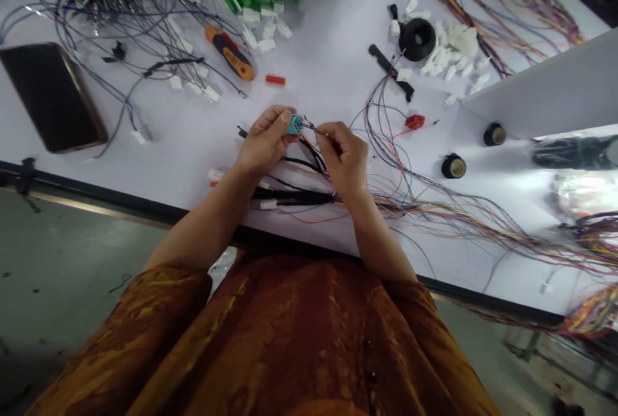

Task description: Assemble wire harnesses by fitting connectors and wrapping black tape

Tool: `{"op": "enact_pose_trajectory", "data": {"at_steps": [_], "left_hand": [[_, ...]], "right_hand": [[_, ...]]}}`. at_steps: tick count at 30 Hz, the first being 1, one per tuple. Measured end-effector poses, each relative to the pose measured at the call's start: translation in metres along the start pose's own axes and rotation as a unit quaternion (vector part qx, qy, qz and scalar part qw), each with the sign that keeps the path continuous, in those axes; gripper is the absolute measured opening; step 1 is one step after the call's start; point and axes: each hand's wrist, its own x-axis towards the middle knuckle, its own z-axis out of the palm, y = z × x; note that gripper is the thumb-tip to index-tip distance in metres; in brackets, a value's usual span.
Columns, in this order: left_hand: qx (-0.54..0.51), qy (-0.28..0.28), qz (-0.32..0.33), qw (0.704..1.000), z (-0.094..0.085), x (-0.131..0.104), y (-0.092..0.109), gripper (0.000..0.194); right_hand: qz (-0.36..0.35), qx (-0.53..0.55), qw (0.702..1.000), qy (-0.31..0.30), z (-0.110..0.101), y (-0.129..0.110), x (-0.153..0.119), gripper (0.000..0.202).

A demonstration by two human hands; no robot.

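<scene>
- Head view: the blue connector (295, 124) was found over the table (333, 49), pinched between the thumb and fingers of the left hand (266, 140).
- A dark wire (308, 125) at the connector's face was gripped by the fingertips of the right hand (344, 157).
- The connector was judged light and stiff, best held by its sides, the holed face left free.
- The wire was judged thin and pliable; a hold near its end was advised.
</scene>
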Motion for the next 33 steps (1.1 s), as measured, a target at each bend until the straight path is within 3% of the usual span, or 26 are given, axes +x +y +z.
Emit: {"op": "enact_pose_trajectory", "data": {"at_steps": [8,18,24,33], "left_hand": [[0.024,-0.005,0.012,1.000,0.001,-0.001,0.001,0.028],[0.013,-0.011,0.014,1.000,0.002,-0.002,0.002,0.024],[-0.012,-0.045,0.024,0.999,0.006,-0.004,0.002,0.029],[0.036,-0.019,0.026,0.999,0.009,-0.006,0.005,0.025]], "right_hand": [[0.053,-0.052,0.997,-0.015,0.006,0.007,0.001,0.018],[0.017,-0.031,0.999,-0.028,0.006,0.008,0.004,0.020],[0.026,-0.016,0.999,-0.014,0.011,0.013,0.003,0.023],[0.042,-0.029,0.999,0.019,0.021,0.016,-0.001,0.030]]}}
